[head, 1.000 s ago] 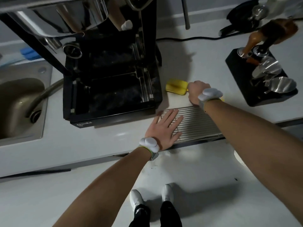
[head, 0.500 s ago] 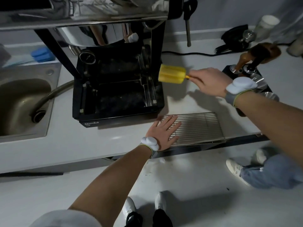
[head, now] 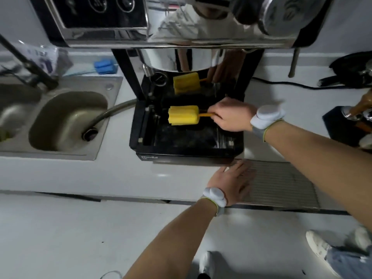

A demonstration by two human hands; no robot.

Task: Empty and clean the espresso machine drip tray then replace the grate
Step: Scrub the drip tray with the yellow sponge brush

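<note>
Drip tray sits in the espresso machine base, with a yellow sponge brush inside; right hand fingers pinch its handle. Left hand, fingers spread, rests flat on the grate lying on the white worktop.

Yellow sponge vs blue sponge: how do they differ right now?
The yellow sponge is held by its stick in the right hand, over the black drip tray; the blue sponge lies untouched behind the sink. Yellow looks bigger, being nearer. Both are ribbed foam heads.
</note>
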